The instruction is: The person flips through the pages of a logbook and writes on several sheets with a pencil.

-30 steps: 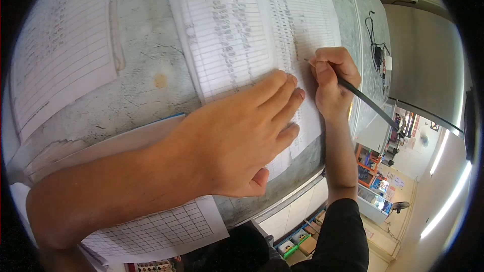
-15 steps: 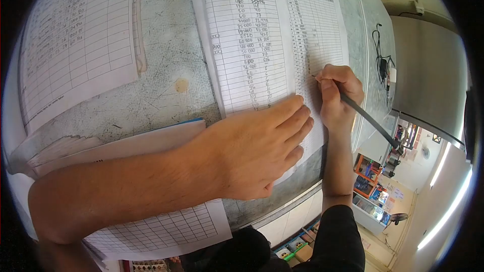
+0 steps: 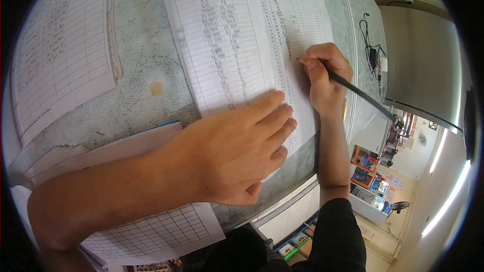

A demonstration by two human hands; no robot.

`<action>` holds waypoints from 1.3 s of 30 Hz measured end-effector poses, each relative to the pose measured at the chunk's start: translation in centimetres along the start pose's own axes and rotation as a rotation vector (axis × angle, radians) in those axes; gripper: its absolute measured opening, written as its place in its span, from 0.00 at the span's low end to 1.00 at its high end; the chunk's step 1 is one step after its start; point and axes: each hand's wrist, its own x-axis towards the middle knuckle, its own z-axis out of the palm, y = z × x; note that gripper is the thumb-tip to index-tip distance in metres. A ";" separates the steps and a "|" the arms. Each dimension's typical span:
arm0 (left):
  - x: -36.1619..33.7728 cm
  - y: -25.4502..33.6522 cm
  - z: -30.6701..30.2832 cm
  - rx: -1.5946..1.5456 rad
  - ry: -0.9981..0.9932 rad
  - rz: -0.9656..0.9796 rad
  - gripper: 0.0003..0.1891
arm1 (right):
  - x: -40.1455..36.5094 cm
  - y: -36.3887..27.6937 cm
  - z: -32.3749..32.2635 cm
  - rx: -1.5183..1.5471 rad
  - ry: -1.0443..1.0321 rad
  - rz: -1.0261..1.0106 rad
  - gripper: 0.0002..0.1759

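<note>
My right hand point(image 3: 326, 78) is closed round a long dark pencil point(image 3: 364, 95), its tip at a printed table sheet point(image 3: 296, 25). My left hand point(image 3: 242, 151) lies flat, fingers stretched out, over the lower part of the papers. Beneath its fingertips, a lined sheet with columns of handwritten numbers point(image 3: 217, 35) sits beside the printed table and partly overlaps it. The handwriting is blurred. My left forearm crosses another gridded sheet point(image 3: 161, 236) near the table's front edge and hides part of it.
A stack of handwritten gridded sheets point(image 3: 65, 60) lies on the left of the worn grey table point(image 3: 151, 45). Beyond my right hand is a black cable with an adapter point(image 3: 373, 58). A large grey metal surface point(image 3: 421, 60) stands at the right, with shelves and a fan point(image 3: 401, 206) beyond.
The view has shifted, so the papers and both hands appear further left. My right hand, still holding the pencil, appears higher in view. My left hand stays flat on the papers.
</note>
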 end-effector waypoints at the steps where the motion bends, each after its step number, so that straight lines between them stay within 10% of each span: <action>1: 0.0 -0.1 -0.3 0.017 -0.019 0.002 0.29 | 0.2 0.0 0.1 0.024 0.006 0.005 0.06; 39: 0.2 0.3 -0.5 0.101 -0.099 -0.014 0.32 | 0.0 -0.1 -0.1 -0.182 -0.122 -0.130 0.05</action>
